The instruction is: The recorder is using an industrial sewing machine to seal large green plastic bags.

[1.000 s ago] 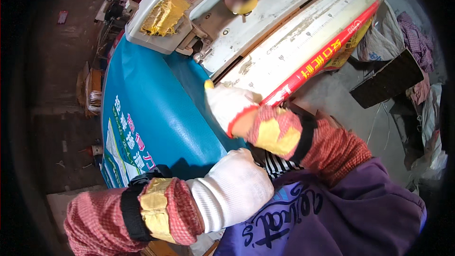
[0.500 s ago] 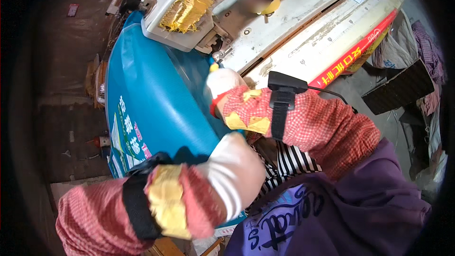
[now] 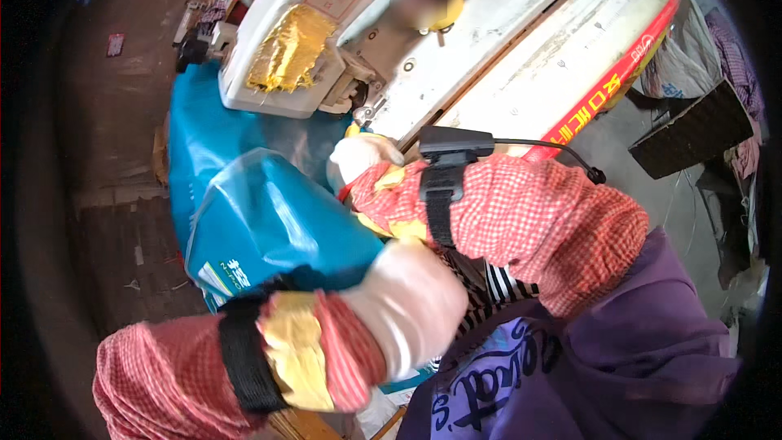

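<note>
A large teal plastic bag [image 3: 269,204] with a glossy, folded surface runs under the head of a white sewing machine [image 3: 326,33]. My right hand [image 3: 362,156], in a white glove with yellow near the fingertips, is closed at the bag's edge, just below the presser foot [image 3: 366,112]. Closer to my body, my left hand [image 3: 411,301], also white-gloved, lies against the bag's near end. Motion blurs it, and its fingers are hidden. Red checked sleeves with black straps cover both forearms.
The white machine bed [image 3: 481,57] extends to the upper right, with a red-and-yellow strip [image 3: 603,90] along its front. A yellow tape roll [image 3: 446,15] sits on it. Dark cardboard [image 3: 692,130] and pale sacks [image 3: 684,57] lie at the right. A cable leaves the right wrist strap.
The teal bag has bent and folded over, hiding most of its printed side. My right hand has shifted slightly left in the picture; my left hand has moved slightly toward my body. The view has shifted too.
</note>
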`<state>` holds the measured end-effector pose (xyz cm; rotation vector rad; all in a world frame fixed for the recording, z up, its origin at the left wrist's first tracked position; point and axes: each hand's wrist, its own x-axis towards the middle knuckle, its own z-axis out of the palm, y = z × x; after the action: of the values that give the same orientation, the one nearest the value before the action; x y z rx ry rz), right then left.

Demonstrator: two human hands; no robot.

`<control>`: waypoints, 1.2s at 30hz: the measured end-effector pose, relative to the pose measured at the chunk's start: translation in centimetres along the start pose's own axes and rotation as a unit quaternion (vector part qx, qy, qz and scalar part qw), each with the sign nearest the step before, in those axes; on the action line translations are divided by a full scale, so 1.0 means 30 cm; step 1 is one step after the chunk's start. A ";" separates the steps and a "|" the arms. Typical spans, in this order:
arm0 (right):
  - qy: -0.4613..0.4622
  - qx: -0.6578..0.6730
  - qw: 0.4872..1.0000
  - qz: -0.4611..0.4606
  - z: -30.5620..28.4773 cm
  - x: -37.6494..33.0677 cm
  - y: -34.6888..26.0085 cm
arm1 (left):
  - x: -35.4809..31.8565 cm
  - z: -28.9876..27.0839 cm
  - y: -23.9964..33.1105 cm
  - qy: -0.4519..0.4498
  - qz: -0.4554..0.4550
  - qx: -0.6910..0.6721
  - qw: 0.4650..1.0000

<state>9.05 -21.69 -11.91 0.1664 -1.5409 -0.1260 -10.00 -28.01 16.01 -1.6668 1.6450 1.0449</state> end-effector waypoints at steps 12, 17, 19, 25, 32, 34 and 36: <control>0.037 0.087 0.995 -0.010 -0.016 -0.024 0.070 | -0.023 0.076 0.067 0.055 0.017 -0.087 0.995; -0.022 0.096 0.994 -0.036 -0.100 -0.011 0.119 | -0.030 -0.046 -0.027 -0.067 -0.062 -0.009 0.996; -0.030 0.110 0.992 -0.050 -0.110 0.023 0.121 | -0.103 -0.104 -0.049 -0.169 -0.049 0.002 0.984; -0.049 0.157 0.982 -0.090 -0.132 0.133 0.081 | -0.034 0.004 0.001 0.062 -0.079 -0.072 0.992; -0.119 0.206 0.966 -0.104 -0.096 0.188 0.084 | -0.084 -0.055 -0.111 0.112 -0.035 0.043 0.992; -0.119 0.214 0.962 -0.117 -0.073 0.196 0.073 | -0.156 -0.154 -0.141 0.088 -0.124 0.021 0.988; -0.111 0.225 0.960 -0.123 -0.039 0.183 0.040 | -0.210 -0.215 -0.162 0.076 -0.169 0.134 0.974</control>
<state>10.35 -21.50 -6.31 0.7271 -1.7508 0.0126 -3.93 -29.56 24.12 -1.7932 1.4499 0.5170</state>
